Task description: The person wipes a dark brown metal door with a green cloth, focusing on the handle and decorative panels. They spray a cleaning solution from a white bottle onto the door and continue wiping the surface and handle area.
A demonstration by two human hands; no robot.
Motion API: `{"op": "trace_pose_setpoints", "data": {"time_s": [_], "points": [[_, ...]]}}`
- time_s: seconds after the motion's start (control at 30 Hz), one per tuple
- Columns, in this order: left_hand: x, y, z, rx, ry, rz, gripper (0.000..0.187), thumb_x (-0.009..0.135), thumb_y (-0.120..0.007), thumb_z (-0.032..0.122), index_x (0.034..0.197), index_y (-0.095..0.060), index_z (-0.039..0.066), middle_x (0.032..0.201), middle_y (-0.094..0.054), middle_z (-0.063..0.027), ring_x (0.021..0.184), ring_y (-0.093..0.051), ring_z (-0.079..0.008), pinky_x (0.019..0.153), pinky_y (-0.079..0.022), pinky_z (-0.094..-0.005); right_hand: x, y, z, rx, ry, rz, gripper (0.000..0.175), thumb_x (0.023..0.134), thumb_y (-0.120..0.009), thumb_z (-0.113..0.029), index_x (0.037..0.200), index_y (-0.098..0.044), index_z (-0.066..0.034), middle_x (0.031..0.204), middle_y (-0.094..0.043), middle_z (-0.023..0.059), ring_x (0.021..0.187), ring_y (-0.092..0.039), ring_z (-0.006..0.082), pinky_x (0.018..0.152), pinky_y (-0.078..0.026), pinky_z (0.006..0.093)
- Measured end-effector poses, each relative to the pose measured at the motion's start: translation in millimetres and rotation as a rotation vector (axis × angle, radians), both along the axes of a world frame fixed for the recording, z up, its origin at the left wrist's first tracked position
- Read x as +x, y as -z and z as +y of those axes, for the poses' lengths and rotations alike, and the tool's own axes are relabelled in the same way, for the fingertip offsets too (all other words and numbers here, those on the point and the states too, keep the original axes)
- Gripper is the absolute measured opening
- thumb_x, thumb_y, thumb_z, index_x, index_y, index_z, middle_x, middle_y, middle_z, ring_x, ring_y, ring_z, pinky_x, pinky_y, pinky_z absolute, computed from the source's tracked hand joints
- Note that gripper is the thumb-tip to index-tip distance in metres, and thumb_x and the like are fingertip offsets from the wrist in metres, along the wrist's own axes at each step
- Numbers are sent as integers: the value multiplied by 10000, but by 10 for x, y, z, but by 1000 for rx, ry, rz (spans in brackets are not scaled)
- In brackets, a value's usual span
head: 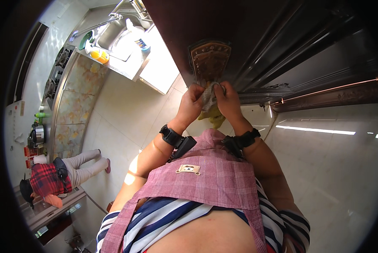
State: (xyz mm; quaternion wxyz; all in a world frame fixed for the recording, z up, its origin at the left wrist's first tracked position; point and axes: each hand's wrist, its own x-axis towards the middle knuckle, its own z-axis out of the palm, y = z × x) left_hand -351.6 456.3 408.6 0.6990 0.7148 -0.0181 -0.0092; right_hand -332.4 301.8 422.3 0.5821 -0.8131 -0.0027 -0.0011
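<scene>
A grey woven cloth [210, 96] is pinched between my two hands, close to the ornate bronze-coloured lock plate [210, 60] on a dark wooden door [182, 22]. My left hand [191, 98] grips the cloth's left side, and my right hand [228, 98] has its right side, thumb on top. Below the fingers hangs a yellow-green cloth [217, 119]; whether I hold it too is hard to tell. A piece of the door handle seems to lie behind the grey cloth, mostly hidden. Both wrists carry black strapped devices.
At upper left are a steel sink [108, 36], a yellow spray bottle [99, 55] and a blue-labelled bottle [141, 41] on the counter. Another person [49, 175] stands at lower left by a gas stove counter [57, 104]. A carved door frame [328, 98] runs along the right.
</scene>
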Motion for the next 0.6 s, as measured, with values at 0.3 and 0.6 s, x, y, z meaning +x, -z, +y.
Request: {"op": "trace_pose_setpoints", "data": {"time_s": [0.3,0.6], "points": [[15,-63,9,56,7,15,136,870,-547,-68,994,-533,-14,887,-655,-89,857,-628,-132,766,-503,-281,-127,8,45,-12,43,-183,231,967,-565,-233,1024,-541,-11,874,-612,226,827,-622,374,727,-481,395],[41,-10,23,55,20,-11,143,887,-611,-27,1003,-530,-9,899,-678,-116,858,-652,-154,757,-509,-280,81,-195,-273,-34,-215,108,317,900,-653,-257,1065,-575,2,915,-656,190,833,-649,297,765,-501,377]]}}
